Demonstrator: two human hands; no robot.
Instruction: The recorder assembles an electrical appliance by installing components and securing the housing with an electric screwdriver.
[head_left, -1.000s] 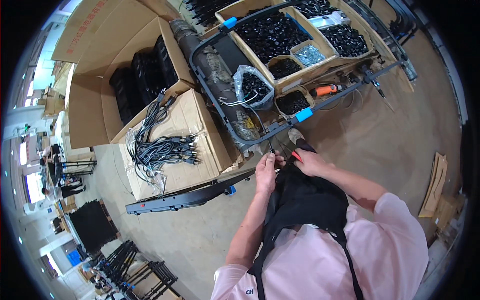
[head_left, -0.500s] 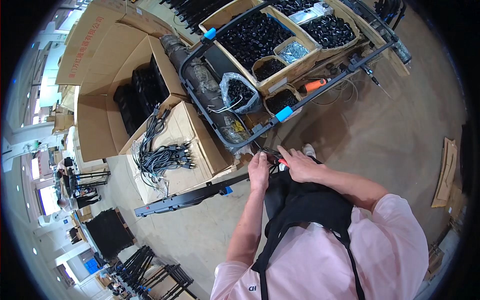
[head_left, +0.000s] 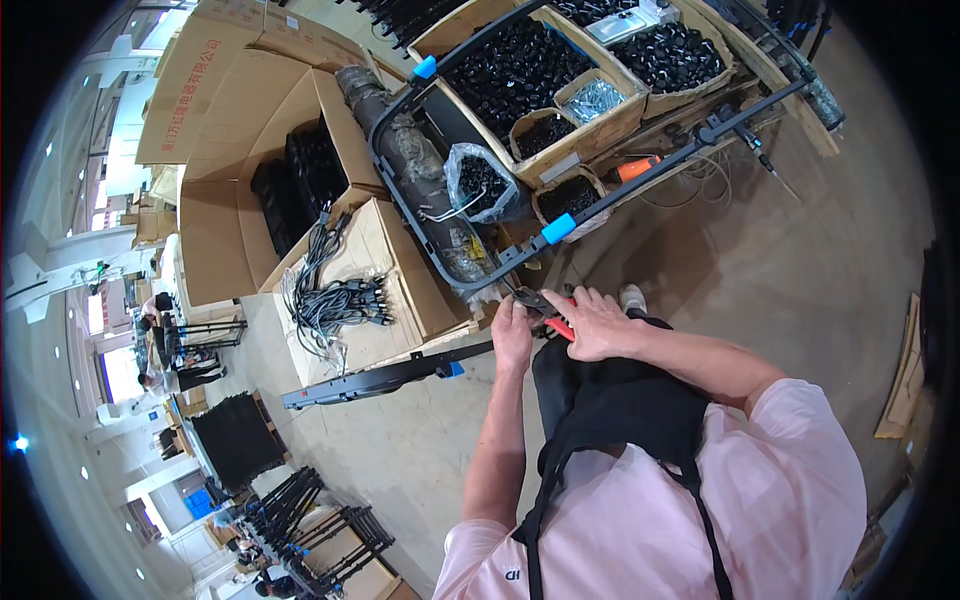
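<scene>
right hand [head_left: 597,325] squeezes red-handled metal pliers [head_left: 548,310] mid-frame | left hand [head_left: 513,331] pinches tip, contents unclear | risk: pliers could nip fingers

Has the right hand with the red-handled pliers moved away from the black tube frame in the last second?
No. The right hand keeps the red-handled pliers beside the left hand, just below the black tube frame.

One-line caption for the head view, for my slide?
Both hands, left hand and right hand, work red-handled pliers beside a black tubular frame.
</scene>
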